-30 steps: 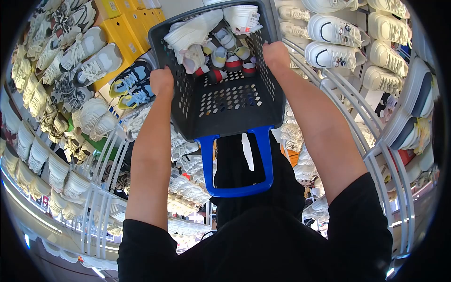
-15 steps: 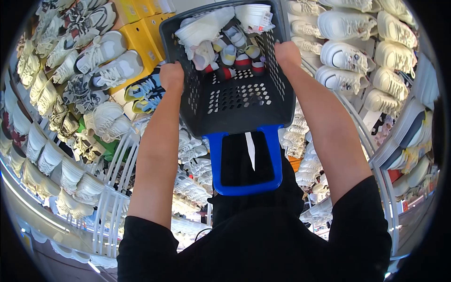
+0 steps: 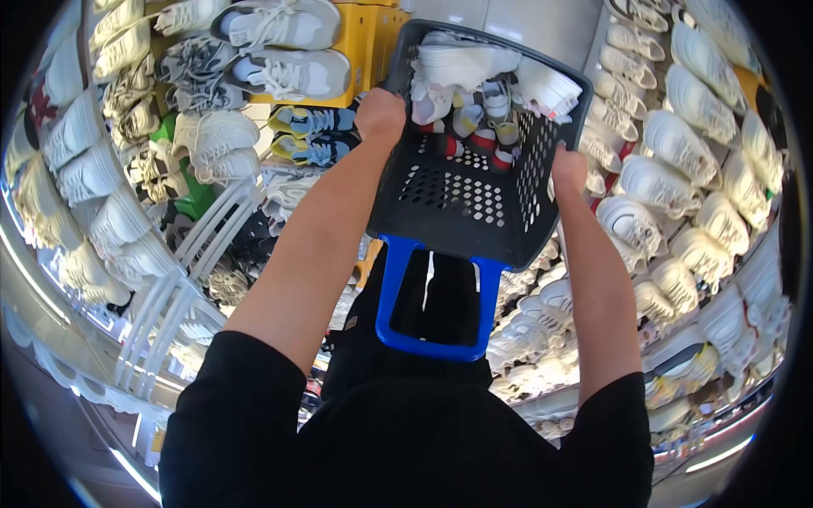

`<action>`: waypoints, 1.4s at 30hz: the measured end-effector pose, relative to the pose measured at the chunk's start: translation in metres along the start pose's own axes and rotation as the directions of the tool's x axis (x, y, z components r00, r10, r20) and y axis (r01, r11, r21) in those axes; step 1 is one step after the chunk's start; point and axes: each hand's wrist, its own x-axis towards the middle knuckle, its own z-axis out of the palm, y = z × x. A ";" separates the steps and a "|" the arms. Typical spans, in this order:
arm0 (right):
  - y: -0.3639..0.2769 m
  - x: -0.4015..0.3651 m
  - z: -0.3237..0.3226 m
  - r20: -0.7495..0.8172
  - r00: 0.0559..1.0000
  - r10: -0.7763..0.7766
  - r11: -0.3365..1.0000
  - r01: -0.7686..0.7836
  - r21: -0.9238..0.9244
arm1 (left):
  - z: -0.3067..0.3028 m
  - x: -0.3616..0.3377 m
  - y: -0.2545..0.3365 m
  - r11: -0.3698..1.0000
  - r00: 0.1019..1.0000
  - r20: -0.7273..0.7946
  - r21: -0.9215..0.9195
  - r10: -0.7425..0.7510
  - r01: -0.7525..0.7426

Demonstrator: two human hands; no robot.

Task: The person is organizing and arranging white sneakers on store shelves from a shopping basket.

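Before me is a dark grey plastic shopping basket [image 3: 440, 224] with hole-patterned sides, its blue handle [image 3: 432, 348] hanging toward my body. My left hand [image 3: 379, 115] is closed on the basket's left rim. On the opposite rim, my right hand [image 3: 569, 172] grips with fingers partly hidden behind the wall. At the basket's far end lie white shoes [image 3: 464, 64], a white bundle [image 3: 546, 90] with a tag, and several small red, white and yellow shoes [image 3: 484, 140].
Shelves of mostly white sneakers [image 3: 677, 148] curve round on the right. More shoes [image 3: 93, 182] fill the left, near a white metal rack [image 3: 222, 224]. Yellow boxes [image 3: 364, 42] stand beyond my left hand, with blue and yellow sneakers [image 3: 312, 134] close by.
The basket and both hands have shifted right in view, and the basket has tilted clockwise. The shelves around have turned with my view. Both hands keep their hold on the rim.
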 end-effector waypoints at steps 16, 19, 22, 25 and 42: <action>0.000 0.041 0.004 -0.022 1.000 0.021 0.998 -0.019 0.067 | -0.008 0.011 0.017 0.992 0.999 0.042 -0.123 0.025 -0.020; -0.009 0.053 -0.007 0.021 0.999 0.035 0.982 -0.038 0.185 | -0.009 0.020 0.026 0.984 0.998 0.028 -0.173 0.047 -0.042; -0.015 0.065 -0.004 0.058 0.997 0.042 0.935 -0.060 0.350 | -0.012 0.022 0.037 0.973 0.994 -0.007 -0.201 0.111 -0.110; -0.022 0.081 -0.012 0.083 0.996 -0.028 0.874 -0.016 0.485 | -0.032 0.014 0.043 0.946 0.966 -0.101 -0.202 0.238 -0.254; 0.042 -0.384 -0.049 0.188 0.756 -0.627 0.689 0.425 0.587 | -0.107 -0.351 -0.160 0.212 0.205 0.113 -0.054 0.972 -0.976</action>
